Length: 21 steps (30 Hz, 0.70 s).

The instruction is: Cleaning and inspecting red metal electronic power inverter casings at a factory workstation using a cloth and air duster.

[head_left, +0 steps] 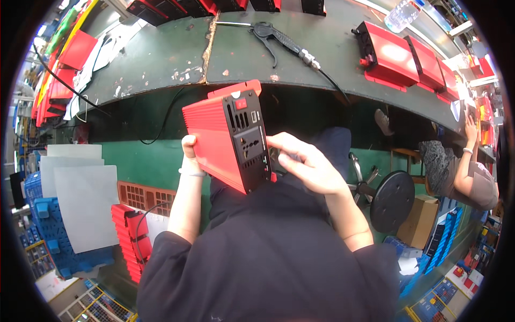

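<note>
A red power inverter with ribbed sides is held up, tilted, in front of my body. Its black end panel faces up toward me and carries a red switch, a socket and vent slots. My left hand grips the casing from its left side, thumb showing and the other fingers hidden behind it. At the panel's right edge is my right hand, thumb and index finger stretched out and apart. Its index fingertip is at the panel edge; whether it touches cannot be made out.
On the dark bench ahead lies an air blow gun with its hose. Several red inverters stand at the bench's right. A round stool is on my right, a co-worker beyond it. Red casings are stacked at my left.
</note>
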Available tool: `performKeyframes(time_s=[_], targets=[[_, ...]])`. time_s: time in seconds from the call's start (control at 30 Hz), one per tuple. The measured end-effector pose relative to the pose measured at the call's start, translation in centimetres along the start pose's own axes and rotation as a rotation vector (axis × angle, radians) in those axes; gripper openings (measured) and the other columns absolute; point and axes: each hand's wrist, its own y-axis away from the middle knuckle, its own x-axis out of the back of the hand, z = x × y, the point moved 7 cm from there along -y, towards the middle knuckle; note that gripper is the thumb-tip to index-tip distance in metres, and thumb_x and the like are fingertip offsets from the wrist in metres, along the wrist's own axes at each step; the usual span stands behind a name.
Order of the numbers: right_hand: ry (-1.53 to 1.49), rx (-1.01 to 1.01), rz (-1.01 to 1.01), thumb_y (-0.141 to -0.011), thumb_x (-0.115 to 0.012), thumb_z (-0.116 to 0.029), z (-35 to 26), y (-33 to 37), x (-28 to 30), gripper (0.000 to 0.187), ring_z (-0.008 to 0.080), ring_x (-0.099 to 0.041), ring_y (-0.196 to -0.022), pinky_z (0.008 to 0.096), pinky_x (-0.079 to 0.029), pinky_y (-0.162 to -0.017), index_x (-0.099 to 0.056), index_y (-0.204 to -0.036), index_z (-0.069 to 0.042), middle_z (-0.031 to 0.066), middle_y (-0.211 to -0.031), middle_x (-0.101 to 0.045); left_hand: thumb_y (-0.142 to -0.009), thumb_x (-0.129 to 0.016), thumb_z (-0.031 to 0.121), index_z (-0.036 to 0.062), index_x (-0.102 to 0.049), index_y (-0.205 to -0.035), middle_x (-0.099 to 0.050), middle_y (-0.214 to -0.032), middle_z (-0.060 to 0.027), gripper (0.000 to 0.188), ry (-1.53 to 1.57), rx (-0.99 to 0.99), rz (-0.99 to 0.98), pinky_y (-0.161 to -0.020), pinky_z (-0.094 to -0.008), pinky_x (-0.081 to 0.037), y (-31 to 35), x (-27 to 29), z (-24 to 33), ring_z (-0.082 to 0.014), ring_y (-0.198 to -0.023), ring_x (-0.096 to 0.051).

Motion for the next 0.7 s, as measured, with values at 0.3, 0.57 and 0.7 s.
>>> performKeyframes(time_s=[0.3,0.57,0.7], targets=[[-0.060,-0.155,0.069,-0.096,-0.047,-0.020,-0.2,0.0,1.2,0.039,0.0124,-0.049,-0.092,0.0268,-0.040,-0.084,-0.048,-0.128,0.001,0.0044,-0.104,-0.050,-0.070,-0.063,0.025,-0.0093,-0.048,-0.122,-0.059,-0.115,-0.0232,0.063,-0.017,-0.011,0.218,-0.087,-0.0477,-0.051,-2.0,-2.0,-0.7,-0.0364,-0.101,-0.061],[0.169,-0.069,0.231,-0.086,-0.062,-0.042,3.4,1.7,4.6,0.064,0.0163,-0.055,-0.090,0.0300,-0.045,-0.082,-0.044,-0.124,0.005,0.0105,-0.100,-0.058,-0.084,-0.065,0.025,-0.0032,-0.049,-0.124,-0.062,-0.108,-0.0087,0.052,-0.791,-0.018,0.354,-0.078,-0.0271,-0.049,-2.7,-8.5,0.9,-0.0134,-0.090,-0.060],[-0.154,-0.224,0.501,-0.094,-0.052,-0.040,10.6,4.0,6.9,0.054,0.0169,-0.055,-0.110,0.0321,-0.042,-0.096,-0.046,-0.127,0.002,0.0108,-0.121,-0.057,-0.098,-0.028,0.052,0.0070,-0.047,-0.130,-0.052,-0.098,-0.0001,0.058,-1.016,0.193,0.220,-0.076,-0.0228,-0.041,-4.0,-13.9,-1.2,-0.0097,-0.082,-0.046]])
